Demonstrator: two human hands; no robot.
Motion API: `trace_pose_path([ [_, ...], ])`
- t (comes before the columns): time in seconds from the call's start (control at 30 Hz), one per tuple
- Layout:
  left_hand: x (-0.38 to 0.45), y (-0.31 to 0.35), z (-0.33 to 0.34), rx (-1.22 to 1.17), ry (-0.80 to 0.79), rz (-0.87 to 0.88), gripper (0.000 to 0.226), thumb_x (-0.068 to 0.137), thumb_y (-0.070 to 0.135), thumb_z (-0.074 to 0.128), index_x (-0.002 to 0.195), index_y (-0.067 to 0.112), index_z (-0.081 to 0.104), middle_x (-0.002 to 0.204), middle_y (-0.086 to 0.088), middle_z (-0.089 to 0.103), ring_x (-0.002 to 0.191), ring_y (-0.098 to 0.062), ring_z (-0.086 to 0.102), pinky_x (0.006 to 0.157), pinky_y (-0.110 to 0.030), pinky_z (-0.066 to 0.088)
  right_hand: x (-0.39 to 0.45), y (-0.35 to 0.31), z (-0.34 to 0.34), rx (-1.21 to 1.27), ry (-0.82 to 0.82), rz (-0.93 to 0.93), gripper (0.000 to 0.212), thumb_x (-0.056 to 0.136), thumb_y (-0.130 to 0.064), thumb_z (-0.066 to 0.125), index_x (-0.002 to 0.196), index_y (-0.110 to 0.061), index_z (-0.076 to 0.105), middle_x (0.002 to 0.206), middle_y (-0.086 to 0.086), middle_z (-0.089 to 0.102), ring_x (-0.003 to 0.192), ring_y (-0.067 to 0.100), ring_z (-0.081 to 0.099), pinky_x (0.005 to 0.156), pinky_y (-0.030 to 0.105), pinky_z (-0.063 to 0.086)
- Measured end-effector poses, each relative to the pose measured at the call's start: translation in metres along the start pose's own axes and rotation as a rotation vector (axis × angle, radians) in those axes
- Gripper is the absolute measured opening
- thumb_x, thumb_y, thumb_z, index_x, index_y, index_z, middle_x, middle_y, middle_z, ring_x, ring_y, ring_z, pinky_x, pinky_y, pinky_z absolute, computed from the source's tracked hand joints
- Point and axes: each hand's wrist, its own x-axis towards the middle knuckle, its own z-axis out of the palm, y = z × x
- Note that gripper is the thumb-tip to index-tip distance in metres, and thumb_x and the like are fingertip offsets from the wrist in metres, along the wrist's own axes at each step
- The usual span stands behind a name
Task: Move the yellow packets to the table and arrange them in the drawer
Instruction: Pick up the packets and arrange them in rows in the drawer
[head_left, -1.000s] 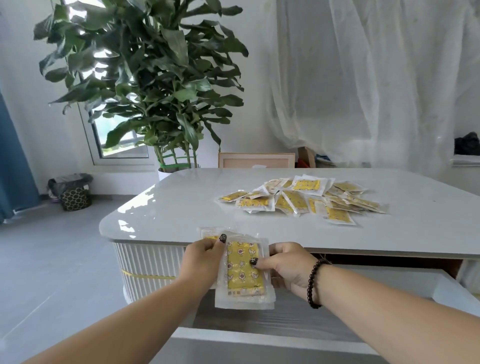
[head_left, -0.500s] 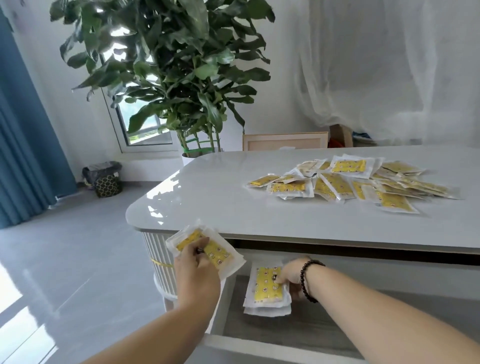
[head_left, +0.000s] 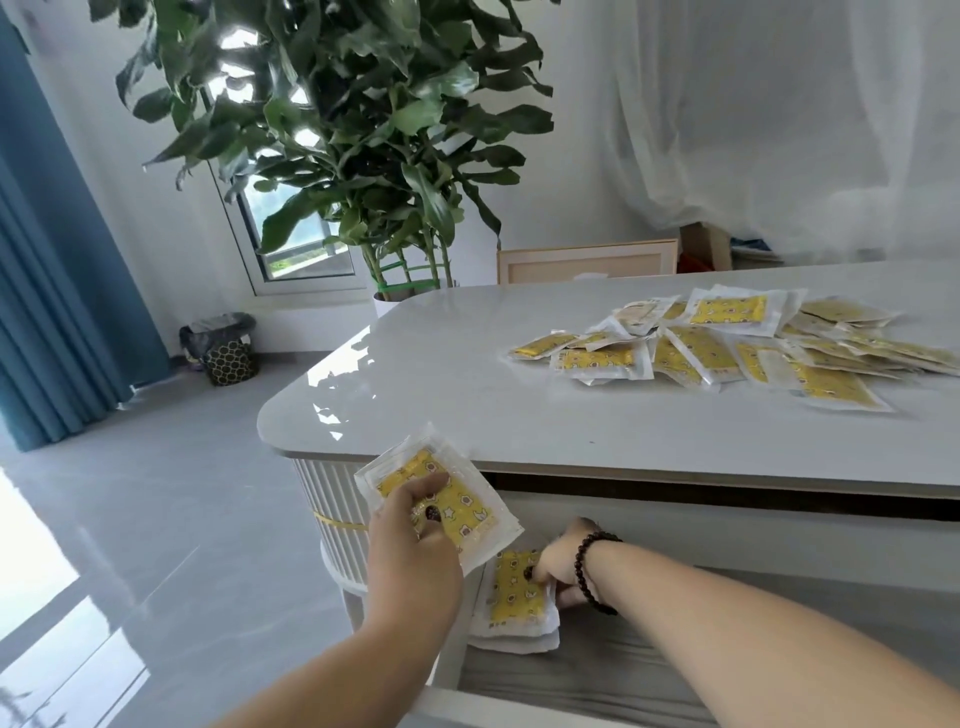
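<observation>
Below the worktop (head_left: 571, 415), the right hand (head_left: 558, 564) is pinching a packet stack (head_left: 517, 597) in the drawer (head_left: 597, 675) (fingers partly hidden), while the left hand (head_left: 410, 545) is gripping more packets (head_left: 457, 504).

Glossy smooth white table (head_left: 467, 415), clear shiny plastic yellow packets (head_left: 727, 353), polished grey floor (head_left: 156, 519)

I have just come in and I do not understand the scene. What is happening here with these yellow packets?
A person is sorting yellow packets into the open drawer under the table. The right hand rests on a small stack of packets in the drawer's left corner. The left hand holds a few more packets above it. A loose pile of packets waits on the tabletop.
</observation>
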Motion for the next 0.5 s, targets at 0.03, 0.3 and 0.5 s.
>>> trace_pose_path([
  [0.03, 0.0, 0.0, 0.0, 0.006, -0.007, 0.013, 0.053, 0.093, -0.003, 0.034, 0.106, 0.042, 0.06, 0.122, 0.0, 0.055, 0.099, -0.03, 0.059, 0.07, -0.032, 0.044, 0.0, 0.001, 0.003, 0.004, 0.018, 0.018, 0.023, 0.081, 0.002, 0.067, 0.077, -0.005, 0.046, 0.081, 0.01, 0.053, 0.093, 0.027, 0.064, 0.081, 0.035, 0.057],
  [0.3, -0.01, 0.012, -0.005, 0.002, -0.201, 0.003, 0.079, 0.094, -0.01, 0.033, 0.139, 0.055, 0.032, 0.126, 0.013, 0.054, 0.079, -0.018, 0.06, 0.048, -0.019, 0.044, 0.001, 0.003, -0.017, -0.017, -0.02, 0.08, 0.021, 0.085, -0.007, 0.062, 0.101, 0.003, 0.052, 0.113, 0.021, 0.059, 0.089, 0.032, 0.064, 0.074, 0.043, 0.058],
  [0.5, -0.016, 0.02, -0.003, 0.138, -0.311, 0.052, 0.091, 0.097, -0.004, 0.035, 0.143, 0.053, -0.02, 0.127, 0.019, 0.032, 0.08, -0.005, 0.057, 0.051, -0.015, 0.047, -0.038, 0.001, -0.053, 0.079, -0.005, -0.046, 0.021, 0.097, -0.022, 0.047, 0.089, -0.003, 0.054, 0.076, 0.009, 0.058, 0.058, 0.019, 0.055, 0.049, 0.027, 0.05],
])
